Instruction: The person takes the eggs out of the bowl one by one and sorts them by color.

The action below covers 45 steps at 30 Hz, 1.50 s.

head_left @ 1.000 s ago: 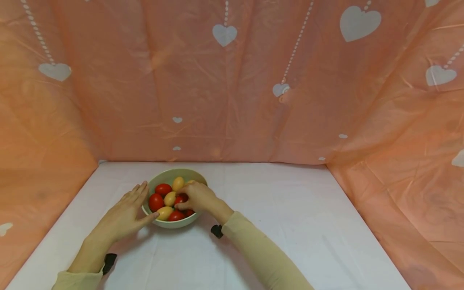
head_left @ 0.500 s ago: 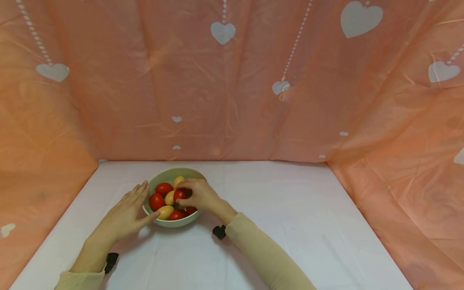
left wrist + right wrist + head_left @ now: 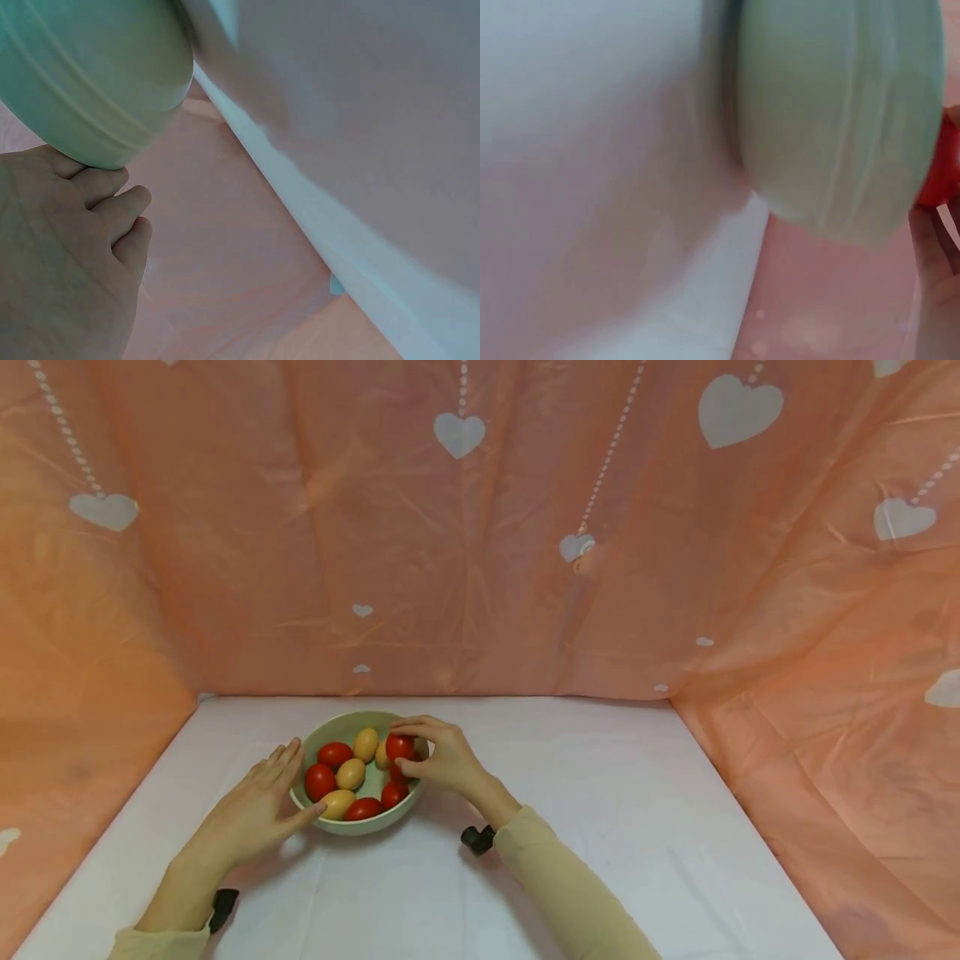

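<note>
A pale green bowl (image 3: 360, 827) stands on the white table and holds several glossy red and yellow egg-shaped pieces. My left hand (image 3: 243, 814) rests against the bowl's left side, fingers straight and the thumb at the near rim. Its fingertips touch the bowl's outer wall (image 3: 90, 90) in the left wrist view. With my right hand (image 3: 450, 764) I pinch a red egg-shaped piece (image 3: 399, 747) between thumb and fingers, over the right side of the bowl. The right wrist view shows this red piece (image 3: 943, 169) at the rim, partly cut off by the frame edge.
The white cloth-covered table (image 3: 585, 827) stretches to the right and in front of the bowl. A peach-coloured curtain (image 3: 517, 610) with pale hearts closes off the back and both sides. Dark wrist devices (image 3: 477, 840) sit under both wrists.
My right hand has lifted the red piece from among the others and carried it right, toward the bowl's right rim. My left hand has stayed at the bowl's left side.
</note>
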Tool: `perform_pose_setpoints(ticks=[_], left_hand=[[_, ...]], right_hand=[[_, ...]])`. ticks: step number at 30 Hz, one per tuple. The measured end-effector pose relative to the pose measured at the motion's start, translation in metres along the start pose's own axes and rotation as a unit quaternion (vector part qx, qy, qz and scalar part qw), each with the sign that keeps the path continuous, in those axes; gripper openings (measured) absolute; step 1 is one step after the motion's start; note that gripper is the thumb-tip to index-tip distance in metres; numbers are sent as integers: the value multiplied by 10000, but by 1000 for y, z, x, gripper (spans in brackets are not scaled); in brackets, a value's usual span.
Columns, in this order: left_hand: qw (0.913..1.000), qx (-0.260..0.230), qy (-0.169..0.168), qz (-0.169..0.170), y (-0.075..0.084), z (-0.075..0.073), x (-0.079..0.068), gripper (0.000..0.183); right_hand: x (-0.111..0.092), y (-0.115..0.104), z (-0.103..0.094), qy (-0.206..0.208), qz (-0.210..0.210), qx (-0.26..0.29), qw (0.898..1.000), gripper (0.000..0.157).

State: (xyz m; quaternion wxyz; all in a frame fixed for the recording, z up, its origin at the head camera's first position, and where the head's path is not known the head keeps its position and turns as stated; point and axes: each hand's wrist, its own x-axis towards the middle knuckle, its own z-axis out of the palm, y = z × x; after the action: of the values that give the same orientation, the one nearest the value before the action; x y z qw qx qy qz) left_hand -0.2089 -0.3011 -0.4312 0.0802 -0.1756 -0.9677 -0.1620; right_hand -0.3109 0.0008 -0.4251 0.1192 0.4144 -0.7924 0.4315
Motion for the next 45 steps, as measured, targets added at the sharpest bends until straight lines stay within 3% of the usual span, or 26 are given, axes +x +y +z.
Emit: perform_pose_setpoints(ticks=[7, 14, 26, 35, 45], left_hand=[[10000, 22, 16, 32, 1, -2, 1, 98], [10000, -11, -56, 1, -1, -1, 1, 99], [10000, -26, -3, 24, -1, -1, -1, 99], [10000, 43, 50, 71, -1, -1, 1, 97], [10000, 48, 16, 43, 2, -3, 0, 98]], right_hand=[[-8, 13, -26, 441, -349, -59, 9984, 41], [-20, 28, -49, 509, -172, -96, 9985, 42], [-36, 59, -61, -301, 770, 48, 9966, 42], [-38, 69, -66, -1044, 1406, 88, 9845, 41], [-41, 76, -68, -1449, 1412, -174, 9792, 40]])
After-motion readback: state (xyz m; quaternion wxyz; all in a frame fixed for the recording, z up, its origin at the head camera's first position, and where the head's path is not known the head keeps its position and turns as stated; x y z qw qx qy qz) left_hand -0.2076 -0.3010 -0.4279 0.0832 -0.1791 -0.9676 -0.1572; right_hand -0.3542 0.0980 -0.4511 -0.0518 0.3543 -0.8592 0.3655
